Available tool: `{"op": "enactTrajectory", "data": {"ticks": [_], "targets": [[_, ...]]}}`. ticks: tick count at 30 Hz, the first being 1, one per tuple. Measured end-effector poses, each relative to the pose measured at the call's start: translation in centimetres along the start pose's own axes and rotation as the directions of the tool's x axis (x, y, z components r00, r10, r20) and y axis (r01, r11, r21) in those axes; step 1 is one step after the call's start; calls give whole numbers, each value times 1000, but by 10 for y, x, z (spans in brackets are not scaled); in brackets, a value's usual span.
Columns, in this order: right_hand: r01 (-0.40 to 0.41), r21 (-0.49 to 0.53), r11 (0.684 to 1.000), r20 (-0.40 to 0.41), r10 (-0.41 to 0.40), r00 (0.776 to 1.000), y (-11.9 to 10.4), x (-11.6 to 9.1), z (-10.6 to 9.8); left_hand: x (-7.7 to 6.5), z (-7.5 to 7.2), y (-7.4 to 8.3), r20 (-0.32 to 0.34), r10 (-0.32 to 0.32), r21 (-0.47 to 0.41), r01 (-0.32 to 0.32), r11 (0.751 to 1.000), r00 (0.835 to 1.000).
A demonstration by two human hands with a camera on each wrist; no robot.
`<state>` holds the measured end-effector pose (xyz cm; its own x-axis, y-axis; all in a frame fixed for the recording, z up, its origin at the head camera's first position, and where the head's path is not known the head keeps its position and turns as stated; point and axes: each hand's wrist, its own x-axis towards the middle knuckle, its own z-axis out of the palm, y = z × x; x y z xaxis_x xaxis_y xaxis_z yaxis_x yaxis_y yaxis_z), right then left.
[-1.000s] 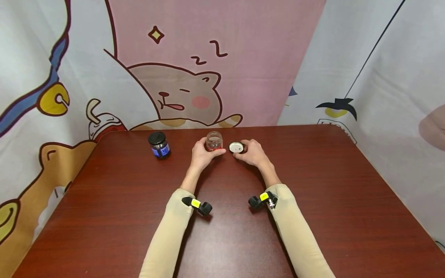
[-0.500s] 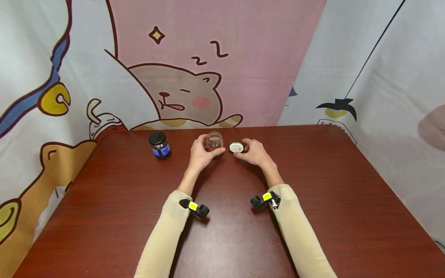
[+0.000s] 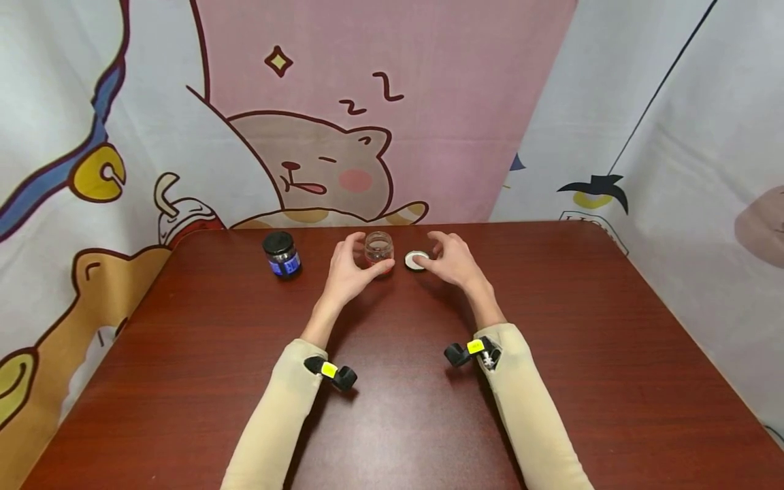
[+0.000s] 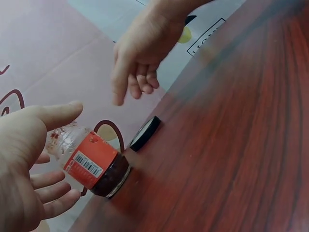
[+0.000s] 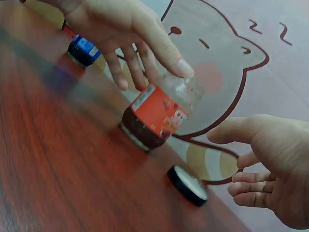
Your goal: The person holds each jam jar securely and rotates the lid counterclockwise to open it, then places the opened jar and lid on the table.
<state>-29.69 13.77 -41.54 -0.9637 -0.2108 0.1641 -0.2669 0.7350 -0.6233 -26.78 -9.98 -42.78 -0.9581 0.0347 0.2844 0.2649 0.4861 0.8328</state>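
An uncapped glass jar [image 3: 378, 243] with a red label and dark contents in its lower part stands upright near the table's far edge. My left hand [image 3: 346, 278] is beside it, thumb and fingers spread around it; in the left wrist view, gaps show between the fingers and the label [image 4: 86, 163]. Right of the jar, its black-rimmed lid [image 5: 187, 185] lies on the table with the white inside up. My right hand [image 3: 456, 263] hovers over the lid's right side, fingers loosely parted and holding nothing. Both wrist views show it apart from the lid.
A second jar [image 3: 282, 256], with a black lid and blue label, stands closed at the far left of the dark red wooden table [image 3: 392, 408]. A cartoon-printed cloth [image 3: 453, 122] hangs right behind the table's far edge.
Both hands have loosened: the left has let go of the jar and drawn slightly left, and the right has released the lid, now flat on the table, and lifted off.
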Motion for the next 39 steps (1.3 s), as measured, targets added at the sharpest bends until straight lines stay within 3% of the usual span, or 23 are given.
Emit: {"op": "enactTrajectory", "data": {"ticks": [8, 19, 29, 39], "targets": [[83, 36, 996, -74, -80, 994, -19, -3, -10, -5, -12, 3, 8, 67, 8, -67, 998, 998], [199, 73, 977, -97, -192, 977, -54, -12, -17, -11, -20, 0, -4, 112, 77, -111, 991, 994], [296, 98, 950, -117, -285, 951, -76, -14, -9, -15, -36, 1, -79, 168, 133, -156, 979, 983], [351, 141, 926, -108, -338, 935, -92, -13, 4, -15, -63, 6, -200, 241, 157, -212, 965, 950]]}}
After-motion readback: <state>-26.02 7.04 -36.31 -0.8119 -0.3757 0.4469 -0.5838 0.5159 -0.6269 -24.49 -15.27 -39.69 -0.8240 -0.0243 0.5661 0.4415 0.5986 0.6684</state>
